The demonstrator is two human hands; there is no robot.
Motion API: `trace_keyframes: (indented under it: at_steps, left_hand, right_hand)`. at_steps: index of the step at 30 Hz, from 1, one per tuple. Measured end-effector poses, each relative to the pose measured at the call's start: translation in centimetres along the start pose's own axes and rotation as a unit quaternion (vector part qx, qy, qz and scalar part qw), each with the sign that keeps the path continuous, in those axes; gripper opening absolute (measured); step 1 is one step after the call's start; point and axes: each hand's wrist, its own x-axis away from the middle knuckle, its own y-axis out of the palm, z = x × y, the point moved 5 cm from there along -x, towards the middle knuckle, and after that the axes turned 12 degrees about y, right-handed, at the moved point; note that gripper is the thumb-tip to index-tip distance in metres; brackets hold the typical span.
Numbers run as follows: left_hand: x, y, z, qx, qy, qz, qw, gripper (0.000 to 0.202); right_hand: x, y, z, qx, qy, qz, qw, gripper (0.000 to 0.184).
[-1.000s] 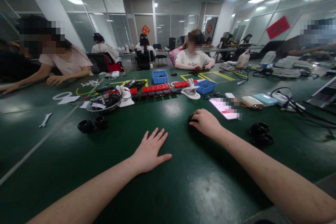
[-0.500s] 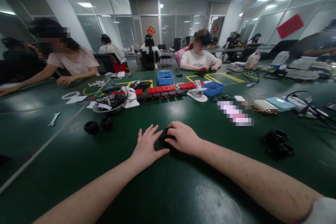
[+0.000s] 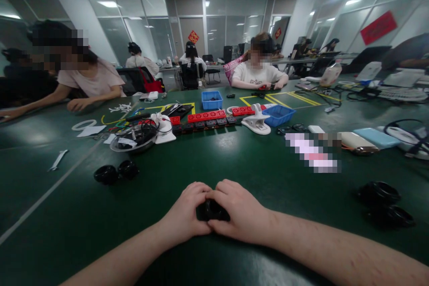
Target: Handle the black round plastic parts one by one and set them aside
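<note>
A small, glossy black round part (image 3: 213, 209) lies low at the green tabletop, between my two hands. My left hand (image 3: 189, 209) curls around its left side, thumb in front and fingers behind. From the right, my right hand (image 3: 239, 209) grips the same part, its thumb and fingertips meeting those of the left. The hands hide much of the part, so its exact kind cannot be told. Similar black hollow, ring-like parts lie in pairs: one pair (image 3: 117, 173) to the left, another pair (image 3: 385, 203) to the right.
Ahead lie a red and black row of socket-like blocks (image 3: 206, 117), a white clip (image 3: 257, 121), a blue bin (image 3: 279, 115) and a bowl of cables (image 3: 134, 138). A wrench (image 3: 58, 160) rests at left. Two people sit across the table (image 3: 221, 161).
My left hand, spread open before, has closed around the black part beside the right hand. Both hands and the part have come nearer to me. The view has tilted slightly.
</note>
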Motion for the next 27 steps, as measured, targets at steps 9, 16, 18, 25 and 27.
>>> trace_keyframes:
  at_steps: [9,16,18,25,27]
  left_hand:
    - [0.3,0.8,1.3,0.032,0.094,-0.163,0.982,0.051]
    - [0.4,0.7,0.9,0.055,0.060,-0.092,0.992,0.057]
    - [0.3,0.6,0.5,0.040,0.036,-0.055,0.997,0.050]
    - [-0.1,-0.1,-0.1,0.000,-0.011,0.017,1.000,0.038]
    - [-0.1,-0.2,-0.1,0.005,-0.006,0.012,1.000,0.033]
  right_hand:
    - [1.7,0.2,-3.1,-0.052,-0.199,-0.138,0.969,0.026]
    - [1.6,0.3,-2.3,-0.075,-0.138,0.016,0.988,0.048]
    - [1.2,0.4,-1.3,-0.052,-0.070,0.048,0.995,0.044]
    - [0.1,0.5,0.5,-0.053,-0.018,0.063,0.996,0.031]
    - [0.2,0.3,0.1,-0.080,-0.058,0.063,0.993,0.028]
